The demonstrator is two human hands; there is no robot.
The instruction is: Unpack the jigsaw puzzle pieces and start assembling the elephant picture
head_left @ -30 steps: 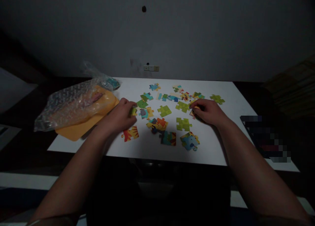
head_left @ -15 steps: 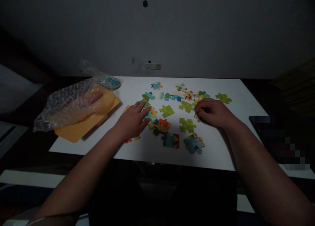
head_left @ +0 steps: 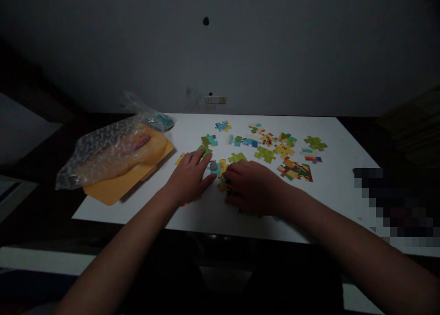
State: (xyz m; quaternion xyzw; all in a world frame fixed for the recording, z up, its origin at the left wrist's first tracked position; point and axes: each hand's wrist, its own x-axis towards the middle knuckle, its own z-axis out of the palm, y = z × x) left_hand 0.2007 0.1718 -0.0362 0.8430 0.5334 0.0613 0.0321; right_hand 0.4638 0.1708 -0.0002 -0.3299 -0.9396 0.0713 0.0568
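Note:
My left hand (head_left: 188, 177) lies flat with its fingers spread, over and beside several jigsaw puzzle pieces on the white table (head_left: 330, 200). Its fingertips touch a green piece (head_left: 205, 151), and a yellow and blue piece (head_left: 216, 167) lies by its thumb. My right hand (head_left: 254, 186) is closed, fingers curled down on a yellowish puzzle piece (head_left: 222, 187) just right of my left thumb. The hand hides most of that piece and others beneath it. A green piece (head_left: 237, 157) shows behind its knuckles.
More puzzle pieces lie behind and to the right, among them a green one (head_left: 315, 143) and an orange-brown one (head_left: 296, 170). Bubble wrap (head_left: 99, 145) and an orange-yellow envelope (head_left: 113, 191) occupy the left side. A wall socket (head_left: 215, 100) sits behind the table.
My right hand has moved left and nearer, from the right-hand pieces to those beside my left hand, uncovering pieces on the right. The left hand stays nearly in place; the view has tilted slightly.

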